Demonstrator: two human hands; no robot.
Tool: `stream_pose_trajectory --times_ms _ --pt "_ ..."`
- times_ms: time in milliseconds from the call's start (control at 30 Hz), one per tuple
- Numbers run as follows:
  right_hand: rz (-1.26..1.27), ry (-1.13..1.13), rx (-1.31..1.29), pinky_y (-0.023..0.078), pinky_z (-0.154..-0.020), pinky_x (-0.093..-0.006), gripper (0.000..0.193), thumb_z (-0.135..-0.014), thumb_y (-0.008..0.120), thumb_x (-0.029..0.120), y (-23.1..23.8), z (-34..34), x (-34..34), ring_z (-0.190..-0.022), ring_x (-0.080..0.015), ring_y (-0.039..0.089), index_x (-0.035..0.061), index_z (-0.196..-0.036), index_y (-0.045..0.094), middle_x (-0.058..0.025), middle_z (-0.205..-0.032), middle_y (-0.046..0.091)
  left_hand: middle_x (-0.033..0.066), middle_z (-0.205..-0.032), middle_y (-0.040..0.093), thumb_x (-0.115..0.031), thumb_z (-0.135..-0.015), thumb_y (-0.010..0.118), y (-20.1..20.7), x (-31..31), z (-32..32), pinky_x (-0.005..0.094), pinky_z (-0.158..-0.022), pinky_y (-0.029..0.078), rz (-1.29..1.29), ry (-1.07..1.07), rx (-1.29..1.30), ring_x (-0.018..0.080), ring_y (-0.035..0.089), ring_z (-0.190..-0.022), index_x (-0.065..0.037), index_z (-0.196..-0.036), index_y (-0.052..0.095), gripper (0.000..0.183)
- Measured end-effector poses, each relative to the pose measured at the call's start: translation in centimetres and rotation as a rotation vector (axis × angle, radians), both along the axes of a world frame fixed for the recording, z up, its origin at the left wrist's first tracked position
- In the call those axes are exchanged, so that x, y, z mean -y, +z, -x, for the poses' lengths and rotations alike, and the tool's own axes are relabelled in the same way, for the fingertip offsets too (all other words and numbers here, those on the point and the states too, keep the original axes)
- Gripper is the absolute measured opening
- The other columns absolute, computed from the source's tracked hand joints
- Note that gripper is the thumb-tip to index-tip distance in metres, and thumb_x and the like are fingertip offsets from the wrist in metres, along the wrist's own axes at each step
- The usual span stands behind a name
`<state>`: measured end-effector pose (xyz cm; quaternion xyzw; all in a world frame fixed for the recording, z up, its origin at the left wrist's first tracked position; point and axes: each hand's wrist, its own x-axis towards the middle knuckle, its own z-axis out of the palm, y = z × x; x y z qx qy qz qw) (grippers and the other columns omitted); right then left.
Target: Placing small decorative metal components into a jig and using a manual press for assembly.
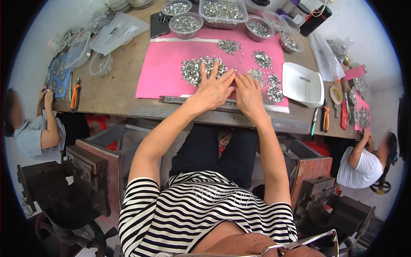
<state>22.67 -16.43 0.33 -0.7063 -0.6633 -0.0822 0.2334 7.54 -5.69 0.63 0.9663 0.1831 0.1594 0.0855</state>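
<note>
A pink mat [162, 64] lies before me with several heaps of small shiny silver metal pieces. My left hand [212, 91] rests on the biggest heap [190, 70], its fingers spread. Close beside it, my right hand [249, 94] reaches forward with fingers stretched out, over the pieces right of that heap. The two index fingertips almost meet; whether a small piece lies between them is too small to tell. Smaller heaps sit on the mat: one at the far side [229, 46], one at right [262, 59], and one near my right hand [274, 89]. A dark metal bar [175, 100] runs under my wrists.
Tubs of pieces, including a square one [222, 25], line the far side beside a phone [159, 24]. At right stand a white tray [295, 88], orange-handled pliers [326, 118] and tape [336, 95]. More pliers [76, 95] lie left. Co-workers [40, 132] [361, 165] sit at both sides.
</note>
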Motion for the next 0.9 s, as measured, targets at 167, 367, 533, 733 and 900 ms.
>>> stream_pose_trajectory --times_ms 167,367,533,733,900 --pt "0.036 0.16 -0.258 0.04 -0.107 -0.0449 0.025 -0.093 0.06 0.002 2.8 0.0 3.0 -0.124 -0.0339 0.058 -0.0005 -0.116 0.068 -0.0158 -0.122 0.068 0.0054 -0.147 0.056 -0.029 -0.103 0.055 0.6 1.0 3.9 0.0779 -0.112 0.01 0.151 -0.087 0.077 0.046 0.03 -0.147 -0.009 -0.138 0.061 0.041" --pt "-0.011 0.02 -0.357 0.045 -0.085 -0.0429 0.015 -0.089 0.065 0.005 2.4 -1.0 1.7 -0.094 -0.0314 0.06 0.0029 -0.102 0.073 -0.0127 -0.095 0.067 0.0023 -0.097 0.067 -0.02 -0.087 0.074 1.6 -0.2 3.2 0.0507 -0.103 0.031 0.128 0.066 0.327 0.024 0.056 -0.106 -0.014 -0.103 0.074 0.016" --pt "-0.024 -0.009 -0.3 0.042 -0.08 -0.0427 0.012 -0.087 0.07 0.009 1.9 -0.5 1.2 -0.088 -0.0295 0.058 0.0064 -0.098 0.074 -0.0103 -0.086 0.062 0.0008 -0.09 0.063 -0.019 -0.083 0.077 0.7 -0.4 2.2 0.0483 -0.098 0.032 0.093 0.042 0.306 0.0228 0.056 -0.097 -0.015 -0.097 0.073 0.014" --pt "-0.055 -0.025 -0.218 0.04 -0.08 -0.042 0.008 -0.084 0.073 0.011 0.9 0.4 -0.2 -0.089 -0.0281 0.057 0.0074 -0.091 0.071 -0.0084 -0.085 0.059 0.0012 -0.088 0.063 -0.019 -0.085 0.076 0.4 -0.4 1.2 0.0462 -0.098 0.033 0.065 0.012 0.273 0.0215 0.057 -0.092 -0.013 -0.095 0.073 0.011" --pt "-0.075 -0.034 -0.218 0.039 -0.08 -0.0417 0.009 -0.082 0.074 0.011 0.9 -0.4 0.2 -0.087 -0.0266 0.058 0.0067 -0.087 0.068 -0.0065 -0.084 0.059 0.0019 -0.088 0.064 -0.019 -0.084 0.076 0.0 -1.4 1.1 0.048 -0.098 0.033 0.084 -0.004 0.306 0.0225 0.057 -0.094 -0.013 -0.089 0.074 0.008"
